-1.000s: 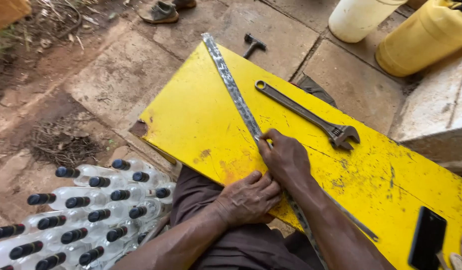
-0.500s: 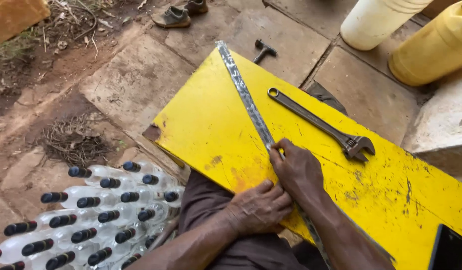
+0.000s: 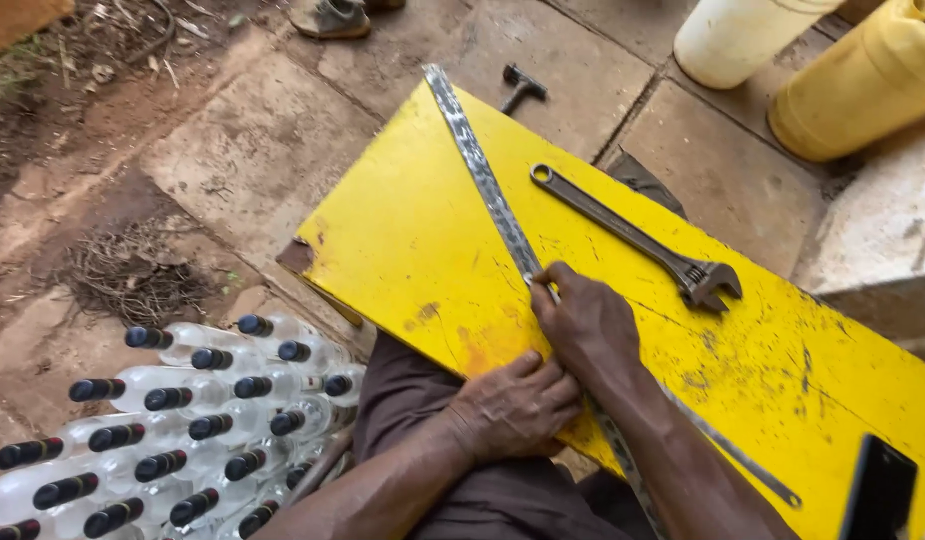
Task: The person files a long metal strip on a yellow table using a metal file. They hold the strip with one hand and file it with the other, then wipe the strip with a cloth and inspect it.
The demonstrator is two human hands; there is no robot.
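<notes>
Right hand: the right hand lay on the metal straightedge, fingers curled and closed, tips pinched at the strip's edge as if around a small marking tool (too small to make out, so I cannot tell whether anything was held).
Left hand: the left hand rested knuckles-up at the near edge of the yellow board, fingers folded loosely, gripping nothing visible.
Straightedge: it lay flat and diagonal across the board, its far end overhanging the top corner.
Handling: thin, long and stiff, probably light and apt to slide on the painted face; best pressed down mid-length.
Board: rigid and broad, resting on the person's lap; likely heavy enough to stay put.
Nearby: an adjustable wrench lay just beside the strip, apart from it.
Hidden: the straightedge's near end vanished under the right forearm; a dark phone was cut off at the frame's edge.
</notes>
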